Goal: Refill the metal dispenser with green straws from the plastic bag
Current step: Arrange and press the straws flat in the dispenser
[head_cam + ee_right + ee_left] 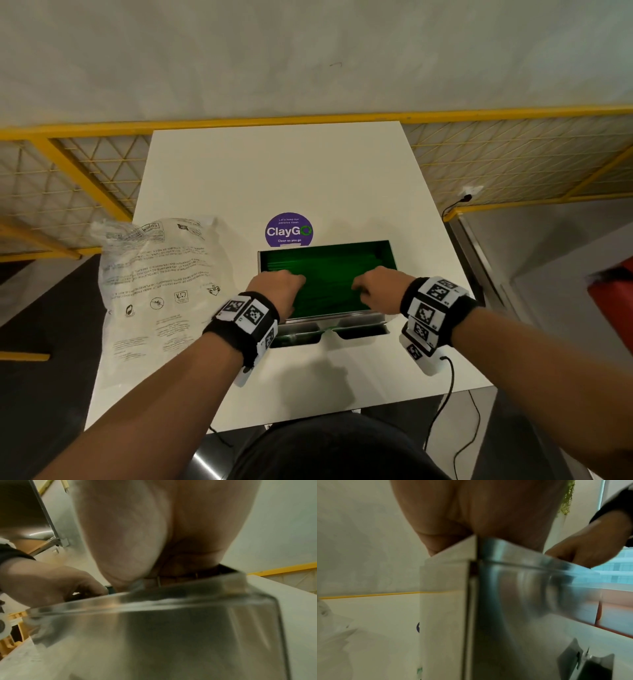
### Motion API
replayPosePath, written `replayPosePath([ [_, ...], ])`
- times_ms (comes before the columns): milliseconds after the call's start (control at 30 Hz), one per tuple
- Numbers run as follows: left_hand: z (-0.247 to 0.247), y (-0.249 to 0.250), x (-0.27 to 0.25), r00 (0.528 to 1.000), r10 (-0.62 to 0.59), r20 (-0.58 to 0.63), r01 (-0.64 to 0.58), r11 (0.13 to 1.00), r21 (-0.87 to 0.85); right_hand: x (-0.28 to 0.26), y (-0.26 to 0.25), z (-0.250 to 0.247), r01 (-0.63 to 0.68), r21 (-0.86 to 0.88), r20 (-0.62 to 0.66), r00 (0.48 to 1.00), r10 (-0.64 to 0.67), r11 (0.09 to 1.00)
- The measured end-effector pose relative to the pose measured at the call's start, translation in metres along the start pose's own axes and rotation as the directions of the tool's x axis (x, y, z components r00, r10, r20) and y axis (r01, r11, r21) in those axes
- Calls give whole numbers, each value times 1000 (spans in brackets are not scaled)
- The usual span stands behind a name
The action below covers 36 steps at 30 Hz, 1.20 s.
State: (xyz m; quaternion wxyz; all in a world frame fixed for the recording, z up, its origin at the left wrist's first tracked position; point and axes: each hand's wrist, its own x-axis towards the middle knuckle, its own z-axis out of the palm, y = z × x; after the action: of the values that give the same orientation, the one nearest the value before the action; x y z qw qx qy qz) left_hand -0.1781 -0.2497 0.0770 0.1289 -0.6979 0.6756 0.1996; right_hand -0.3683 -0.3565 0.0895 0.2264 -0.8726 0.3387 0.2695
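Your left hand (277, 286) and right hand (380, 284) press loosely curled on the green straws (329, 274); they're light and slippery, so scoop bundles mid-length.

black wristbands (248, 329) carry white blocks printed with black square markers.

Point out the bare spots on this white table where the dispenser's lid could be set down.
The white table is bare across its far half, beyond the purple round sticker. The near edge, in front of the open metal dispenser of green straws, is also bare. The left side is crowded by the clear plastic bag.
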Motion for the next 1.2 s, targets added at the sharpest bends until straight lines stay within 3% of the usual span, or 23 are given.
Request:
replayPosePath([
  [100,2,0,2,999,-26,-36,24,999,-48,2,0,3,23,1,-98,995,-23,1000],
  [267,5,-3,1,998,27,-51,-30,998,-51,0,0,6,-25,-23,17,1000,25,999],
  [400,6,-4,1,998,34,-57,-36,999,-26,-3,2,4,-8,16,-18,1000,8,1000],
  [533,6,-3,1,998,40,-51,-40,999,-12,-6,0,1,1,26,39,999,-2,1000],
  [700,7,-6,2,990,36,-139,-57,988,-146,-4,0,-2,-4,69,-15,1000,5,998],
  [1067,8,-3,7,993,21,-119,-21,1000,-1,-1,-5,0,16,54,77,997,-20,998],
  [1200,9,-3,8,993,33,-117,-32,999,5,0,-2,2,4,100,31,999,-7,995],
])
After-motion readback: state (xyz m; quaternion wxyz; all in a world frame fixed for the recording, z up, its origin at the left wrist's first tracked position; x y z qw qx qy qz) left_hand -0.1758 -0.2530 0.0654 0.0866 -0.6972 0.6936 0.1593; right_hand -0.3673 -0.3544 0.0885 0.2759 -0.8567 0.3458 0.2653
